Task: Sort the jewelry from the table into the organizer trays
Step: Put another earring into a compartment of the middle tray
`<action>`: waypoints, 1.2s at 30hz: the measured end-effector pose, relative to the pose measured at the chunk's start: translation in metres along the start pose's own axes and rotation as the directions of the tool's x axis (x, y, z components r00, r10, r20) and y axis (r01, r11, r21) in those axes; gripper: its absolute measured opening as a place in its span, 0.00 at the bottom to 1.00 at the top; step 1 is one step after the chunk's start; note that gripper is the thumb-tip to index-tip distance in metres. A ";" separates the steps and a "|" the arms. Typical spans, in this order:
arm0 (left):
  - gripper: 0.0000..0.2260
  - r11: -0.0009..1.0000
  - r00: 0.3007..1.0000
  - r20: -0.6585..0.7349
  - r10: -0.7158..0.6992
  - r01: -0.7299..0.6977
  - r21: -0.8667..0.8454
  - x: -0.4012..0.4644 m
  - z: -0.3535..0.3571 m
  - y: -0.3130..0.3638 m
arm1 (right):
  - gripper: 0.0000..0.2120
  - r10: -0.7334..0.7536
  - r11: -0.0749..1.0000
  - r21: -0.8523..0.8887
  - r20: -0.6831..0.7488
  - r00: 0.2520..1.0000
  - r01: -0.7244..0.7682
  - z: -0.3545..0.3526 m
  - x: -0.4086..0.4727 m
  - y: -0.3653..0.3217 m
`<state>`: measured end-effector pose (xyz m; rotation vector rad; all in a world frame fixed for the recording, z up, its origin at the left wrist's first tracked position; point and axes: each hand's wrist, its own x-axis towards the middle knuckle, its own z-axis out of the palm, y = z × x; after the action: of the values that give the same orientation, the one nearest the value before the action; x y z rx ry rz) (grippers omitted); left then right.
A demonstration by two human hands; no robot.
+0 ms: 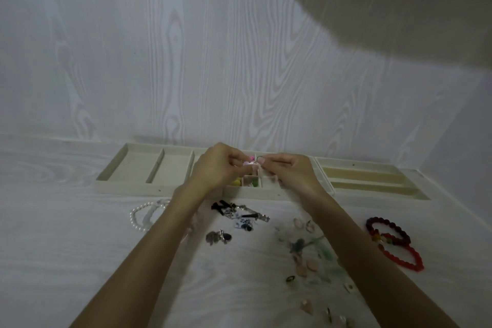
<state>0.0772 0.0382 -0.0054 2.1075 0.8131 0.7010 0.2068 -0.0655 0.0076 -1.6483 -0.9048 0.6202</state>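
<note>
Both hands meet above the middle organizer tray (pixel 241 192), which has small compartments. My left hand (pixel 217 165) and my right hand (pixel 288 172) together pinch a small pink piece of jewelry (pixel 250 162) with a thin ring on it. Yellow and green bits (pixel 237 181) lie in the compartments under the hands. Loose jewelry lies on the table in front: a white pearl bracelet (pixel 142 214), black and silver pieces (pixel 239 214), a silver charm cluster (pixel 218 237), pale rings and stones (pixel 306 261), and dark red and bright red bead bracelets (pixel 394 242).
An empty two-section tray (pixel 125 165) sits left of the middle one. A tray with long slots (pixel 372 181) sits to the right. All stand against a pale wood-grain wall. A blurred beige shape (pixel 399 8) hangs at top right.
</note>
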 end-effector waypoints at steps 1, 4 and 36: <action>0.08 0.999 1.000 -0.002 0.006 -0.006 0.034 0.005 0.001 -0.002 | 0.08 0.001 1.000 -0.016 -0.008 1.000 -0.001 0.001 0.006 0.003; 0.08 0.994 0.999 0.034 0.001 -0.005 0.112 0.017 0.004 -0.011 | 0.08 -0.005 0.998 -0.062 0.003 1.000 0.005 0.002 0.022 0.014; 0.15 0.726 0.940 0.342 0.010 -0.242 0.643 0.014 0.005 -0.002 | 0.05 -0.103 0.558 -0.776 0.287 0.953 0.294 0.002 0.034 0.017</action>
<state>0.0893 0.0468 -0.0071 2.8681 0.8193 0.0895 0.2287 -0.0379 -0.0079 -2.2649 -1.6934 0.1895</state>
